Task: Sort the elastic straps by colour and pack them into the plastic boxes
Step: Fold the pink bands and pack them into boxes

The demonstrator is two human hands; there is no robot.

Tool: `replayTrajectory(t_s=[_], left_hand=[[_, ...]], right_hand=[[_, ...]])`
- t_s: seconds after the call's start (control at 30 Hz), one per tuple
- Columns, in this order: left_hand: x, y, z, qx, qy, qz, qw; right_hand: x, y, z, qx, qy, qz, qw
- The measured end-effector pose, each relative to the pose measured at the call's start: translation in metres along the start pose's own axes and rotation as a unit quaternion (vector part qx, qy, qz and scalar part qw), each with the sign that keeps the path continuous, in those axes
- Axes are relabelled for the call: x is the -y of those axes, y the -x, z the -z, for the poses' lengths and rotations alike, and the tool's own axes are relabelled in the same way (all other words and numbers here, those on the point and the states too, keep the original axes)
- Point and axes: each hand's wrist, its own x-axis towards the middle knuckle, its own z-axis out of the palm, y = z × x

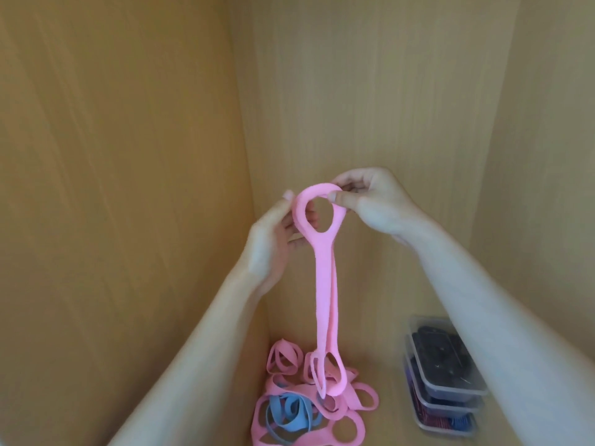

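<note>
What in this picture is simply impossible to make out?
Head view:
- The left hand: some of its fingers sit behind the loop of the pink strap.
- The plastic boxes: partly covered by the right forearm; contents dark and blurred.
- The strap pile: cut off by the bottom edge and tangled, so uncountable.

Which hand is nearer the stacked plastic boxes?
Right. The right hand, pinching the loop of the pink strap, is raised above the stack of plastic boxes, its forearm crossing their edge; the left hand holds the loop's other side, farther left.
</note>
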Motion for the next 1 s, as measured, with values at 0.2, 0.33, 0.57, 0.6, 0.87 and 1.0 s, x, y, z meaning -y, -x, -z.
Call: replayTrajectory(t_s=[0.2,0.33,0.57,0.6,0.87,1.0], left_hand=[[0.04,0.028,0.005,0.026,-0.052,0.089,0.994],[0.057,0.037,0.003,0.051,-0.156,0.129,0.978],[0.065,0.044,0.005,0.086,-0.149,0.15,0.974],[0.064,0.045,0.006,0.083,-0.145,0.152,0.974],[0.072,0.061,0.005,0.047,-0.134,0.149,0.979],[0.067,0.065,0.01,0.046,-0.189,0.105,0.975]], right_hand=[[0.015,-0.008,0.002,0.007,-0.019,0.013,1.0],[0.02,-0.012,0.005,-0.003,-0.029,0.015,0.999],[0.012,-0.017,0.018,-0.055,-0.048,-0.009,0.997],[0.007,-0.017,0.02,-0.067,-0.049,-0.02,0.996],[-0.079,-0.003,0.032,-0.141,-0.045,-0.204,0.968],[-0.13,0.036,0.018,-0.137,-0.064,-0.316,0.936]])
